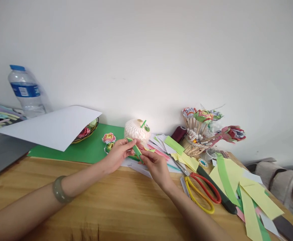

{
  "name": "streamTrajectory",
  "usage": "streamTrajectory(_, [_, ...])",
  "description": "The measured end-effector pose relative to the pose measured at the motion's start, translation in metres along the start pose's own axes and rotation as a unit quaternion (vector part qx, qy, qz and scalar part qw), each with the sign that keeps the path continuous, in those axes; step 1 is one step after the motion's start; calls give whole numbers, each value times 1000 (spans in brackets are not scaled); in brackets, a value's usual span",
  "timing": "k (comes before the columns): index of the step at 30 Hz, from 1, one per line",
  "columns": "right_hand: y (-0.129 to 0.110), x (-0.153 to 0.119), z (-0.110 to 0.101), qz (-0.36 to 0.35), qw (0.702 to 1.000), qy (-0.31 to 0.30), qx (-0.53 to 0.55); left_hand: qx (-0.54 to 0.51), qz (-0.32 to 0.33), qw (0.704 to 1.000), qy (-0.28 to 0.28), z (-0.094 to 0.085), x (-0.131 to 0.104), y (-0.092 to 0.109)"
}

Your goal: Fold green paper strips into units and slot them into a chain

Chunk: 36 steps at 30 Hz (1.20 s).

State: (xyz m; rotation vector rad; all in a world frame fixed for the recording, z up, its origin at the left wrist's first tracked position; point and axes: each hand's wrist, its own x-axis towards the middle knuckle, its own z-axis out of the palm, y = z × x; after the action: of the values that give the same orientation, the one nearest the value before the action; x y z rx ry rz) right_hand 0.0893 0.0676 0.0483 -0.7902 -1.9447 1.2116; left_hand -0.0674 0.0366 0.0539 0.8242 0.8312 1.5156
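Between my two hands, above the table's middle, is a narrow folded green paper strip, held at a slant. My left hand pinches its upper end between thumb and fingers. At the lower end, the thumb and fingers of my right hand close on the same strip. Just left of my left hand lie a pink and yellow paper flower and a green one. Behind the hands sits a round white netted object with a small green strip on top.
Scissors with red and yellow handles lie at right, beside a dark-handled tool and paper strips. Paper flowers stand in a basket. At left are a white sheet, a green sheet and a water bottle.
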Motion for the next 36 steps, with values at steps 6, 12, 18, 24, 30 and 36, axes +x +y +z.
streamTrajectory(6, [-18, 12, -33, -38, 996, -2, -82, 71, 44, 996, -27, 5, -1, 24])
streamTrajectory(12, [-39, 11, -59, -157, 952, -41, -261, 280, 33, 959, -24, 12, -5, 44])
streamTrajectory(18, [-51, 8, -72, -228, 914, -47, -332, 357, 40, 932, -56, 10, -5, 35])
streamTrajectory(24, [-48, 10, -68, -175, 938, -81, -288, 433, -6, 895, -106, 5, -6, 28])
streamTrajectory(30, [-44, 10, -59, -166, 943, -109, -266, 452, 3, 882, -130, 8, -11, 27])
streamTrajectory(36, [-40, 10, -52, -150, 954, -80, -247, 554, 113, 808, -164, 6, -14, 21])
